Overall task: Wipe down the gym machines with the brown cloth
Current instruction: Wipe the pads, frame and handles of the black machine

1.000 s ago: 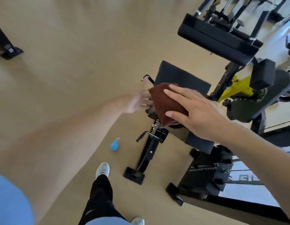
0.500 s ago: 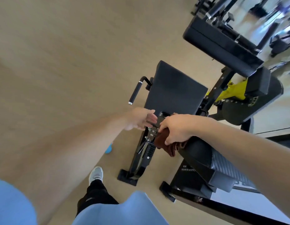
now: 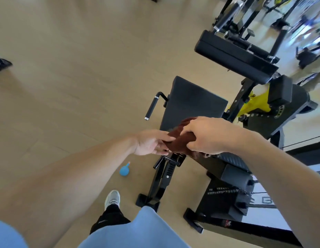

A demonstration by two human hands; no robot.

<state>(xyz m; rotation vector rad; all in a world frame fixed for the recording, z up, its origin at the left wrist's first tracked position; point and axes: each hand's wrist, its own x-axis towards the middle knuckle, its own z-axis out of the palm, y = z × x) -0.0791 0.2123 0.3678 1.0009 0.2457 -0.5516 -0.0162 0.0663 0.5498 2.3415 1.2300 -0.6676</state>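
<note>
- Brown cloth bunched between both hands, held in the air just above the near end of the black seat pad of the machine.
- Right hand: arm comes in from the lower right, forearm sloping up to the wrist, back of hand toward the camera. Grip closed on the cloth, fingers curled down over its top and right edge, thumb tucked under on the near side.
- Left hand: arm stretched out from the lower left, nearly straight, palm turned inward to the right. Grip pinches the cloth's left edge, thumb on top, fingers beneath; fingertips mostly hidden by the cloth.
- Hands close together, the cloth spanning the short gap between them; a fold hangs down below the right hand.
- Machine frame: black post with a lever directly under the hands, running down to a foot on the floor.
- Black handle with silver end caps sticks out left of the seat pad.
- Long black pad farther back to the right; yellow frame part just behind the seat.
- Blue bulb-shaped item lies on the tan floor, left of the post.
- Grey shoe and dark trouser leg at bottom centre; light blue fabric at the lower edge.
</note>
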